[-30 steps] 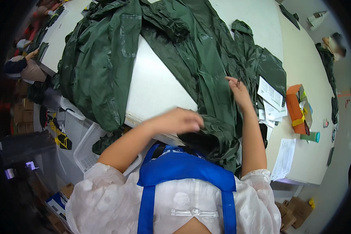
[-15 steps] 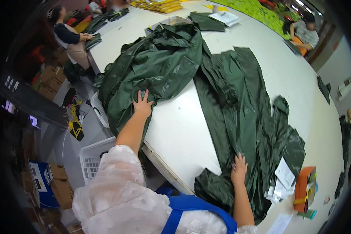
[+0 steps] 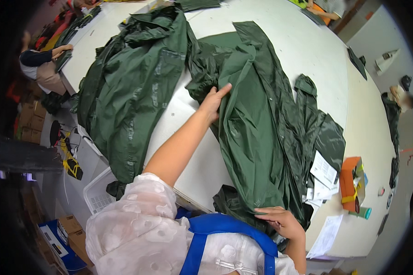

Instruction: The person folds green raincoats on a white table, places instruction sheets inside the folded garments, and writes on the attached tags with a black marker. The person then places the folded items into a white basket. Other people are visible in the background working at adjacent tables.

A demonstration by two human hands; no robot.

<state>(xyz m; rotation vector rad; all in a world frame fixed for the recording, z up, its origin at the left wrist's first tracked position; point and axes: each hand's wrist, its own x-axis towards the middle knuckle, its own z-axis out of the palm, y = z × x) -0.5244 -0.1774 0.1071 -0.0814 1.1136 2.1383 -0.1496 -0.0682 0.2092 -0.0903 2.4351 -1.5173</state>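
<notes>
A dark green garment of thin, rainwear-like fabric point(image 3: 248, 151) lies crumpled lengthwise on the white table in front of me. My left hand point(image 3: 212, 104) is closed on its raised left edge, halfway up. At the near end, my right hand point(image 3: 283, 222) has its fingers over the bottom edge and seems to pinch it; the thumb side is partly hidden. Between my hands the fabric forms long folds. To the left, a second heap of the same green fabric point(image 3: 128, 101), with pale tape-like strips along its seams, hangs over the table edge.
The white table point(image 3: 316, 41) curves around me. On the right are papers point(image 3: 323, 169), an orange box point(image 3: 352, 181) and a green roll point(image 3: 365, 212). A white basket point(image 3: 98, 197) and cartons point(image 3: 71, 229) stand low at left. Co-workers stand around the table.
My left hand has left the left heap and moved right onto the middle garment's edge, lifting it. My right hand has slid down to its near end. The view has shifted.
</notes>
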